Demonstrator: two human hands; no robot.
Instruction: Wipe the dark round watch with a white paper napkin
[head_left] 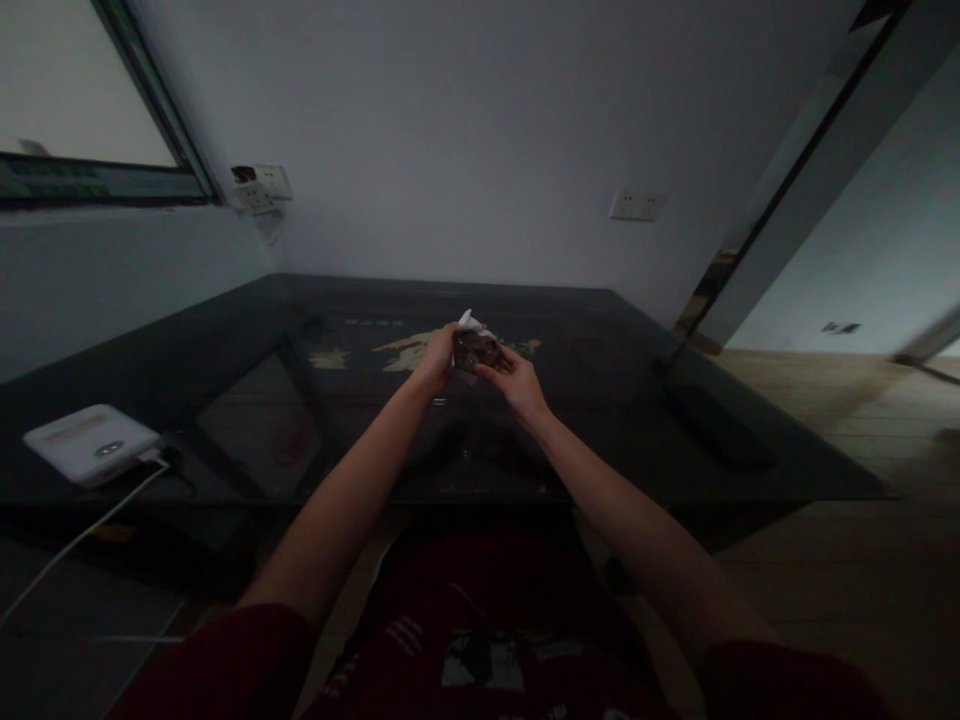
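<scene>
Over the middle of the dark glass table, both hands hold a small brown patterned packet (pixel 477 350), and a white tissue-like piece (pixel 469 321) sticks up from its top. My left hand (pixel 436 358) is closed on the packet's left side. My right hand (pixel 519 382) grips its lower right, with the thumb across the front. Fingers behind the packet are hidden. The dim light blurs the packet's print.
The glass table (pixel 600 400) meets the wall at its far edge. A white box-shaped device (pixel 94 443) with a white cable (pixel 90 535) sits at the left. A dark flat object (pixel 716 425) lies at the right. Wall sockets (pixel 637 205) are above.
</scene>
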